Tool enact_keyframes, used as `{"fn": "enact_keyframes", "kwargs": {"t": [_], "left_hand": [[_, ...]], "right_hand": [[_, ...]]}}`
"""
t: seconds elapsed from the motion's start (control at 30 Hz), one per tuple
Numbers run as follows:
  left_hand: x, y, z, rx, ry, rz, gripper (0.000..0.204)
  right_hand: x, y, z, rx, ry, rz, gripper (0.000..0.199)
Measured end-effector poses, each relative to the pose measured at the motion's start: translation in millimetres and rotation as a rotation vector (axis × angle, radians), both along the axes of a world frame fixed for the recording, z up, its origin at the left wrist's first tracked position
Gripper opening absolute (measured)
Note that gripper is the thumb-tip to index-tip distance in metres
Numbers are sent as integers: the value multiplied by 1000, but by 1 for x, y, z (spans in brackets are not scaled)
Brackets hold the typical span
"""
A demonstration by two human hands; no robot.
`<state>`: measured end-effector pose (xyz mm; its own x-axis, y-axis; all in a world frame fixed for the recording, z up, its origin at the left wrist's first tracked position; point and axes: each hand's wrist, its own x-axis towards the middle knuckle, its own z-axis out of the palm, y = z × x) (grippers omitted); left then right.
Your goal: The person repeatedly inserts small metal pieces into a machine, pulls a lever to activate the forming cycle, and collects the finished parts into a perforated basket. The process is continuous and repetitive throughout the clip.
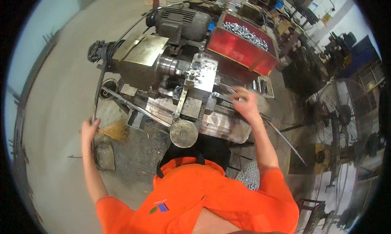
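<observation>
My left hand [89, 130] is closed around the lower end of a long dark lever [100, 81], which runs up beside the left end of a small lathe-like machine. My right hand [245, 104] is at the machine's right side, its fingers curled together; whatever they hold, if anything, is too small to make out. Between the hands is a metal tool block [202, 72] facing a shiny round spindle chuck [168, 65]. A bright metal bar [136, 107] slants down to a round metal disc [183, 133] at the machine's front.
Behind the block stands a red bin [238, 45] full of small shiny metal parts. A ribbed electric motor [183, 23] sits at the machine's back. To the right are a thin rod [288, 143] sticking out and a large fan [340, 111]. A perforated basket [249, 175] is low at right.
</observation>
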<state>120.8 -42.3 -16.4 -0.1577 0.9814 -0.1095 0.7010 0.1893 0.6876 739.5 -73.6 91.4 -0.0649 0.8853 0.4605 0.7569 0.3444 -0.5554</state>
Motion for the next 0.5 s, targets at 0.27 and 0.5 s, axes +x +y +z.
{"fn": "enact_keyframes", "kwargs": {"t": [0.27,0.5], "left_hand": [[27,-82,50,-64,498,53,39],[31,-118,33,61,492,220,30]], "right_hand": [[-144,161,10,-251,-619,184,24],[-145,183,-8,-361,-247,221,22]]}}
